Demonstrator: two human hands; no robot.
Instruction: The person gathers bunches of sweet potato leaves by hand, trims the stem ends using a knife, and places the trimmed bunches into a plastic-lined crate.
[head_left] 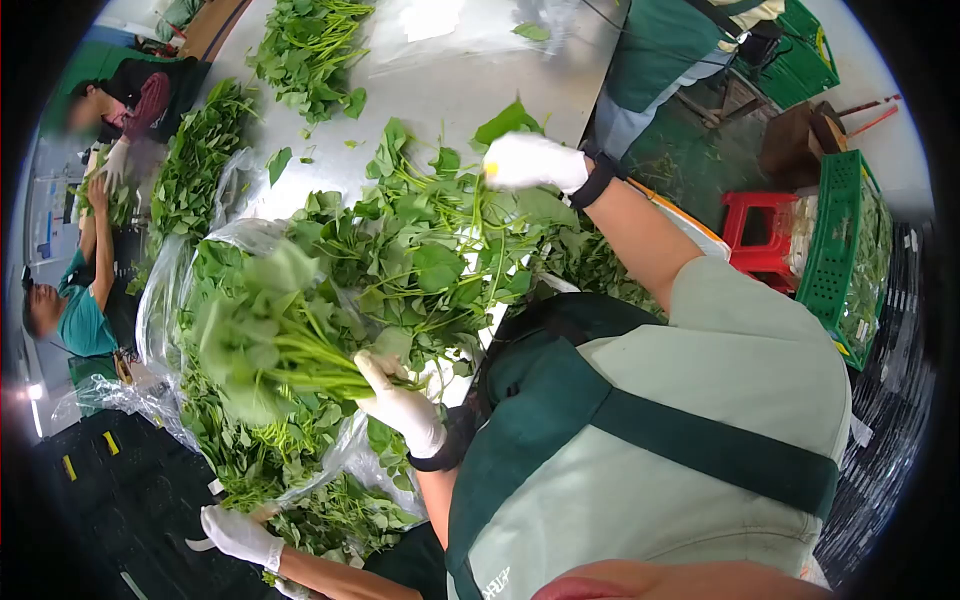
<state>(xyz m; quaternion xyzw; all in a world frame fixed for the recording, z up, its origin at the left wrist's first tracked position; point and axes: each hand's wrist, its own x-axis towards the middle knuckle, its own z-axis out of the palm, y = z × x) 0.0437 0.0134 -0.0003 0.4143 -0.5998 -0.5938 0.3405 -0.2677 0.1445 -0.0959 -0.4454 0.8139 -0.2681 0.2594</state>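
Head cam: left hand [402, 402] fingers clamped on half-built greens bunch [275, 335]; right hand [532, 162] pinching stem [479, 215] off loose pile [420, 250]. Lots unsorted.

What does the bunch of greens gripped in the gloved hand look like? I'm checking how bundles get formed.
The bunch of leafy greens has broad green leaves on long pale-green stems, gathered together at the stem ends. It lies roughly sideways, leaves fanning out to the picture's left. A white-gloved hand grips the stems. It hangs over a heap of loose greens lying on clear plastic sheeting.
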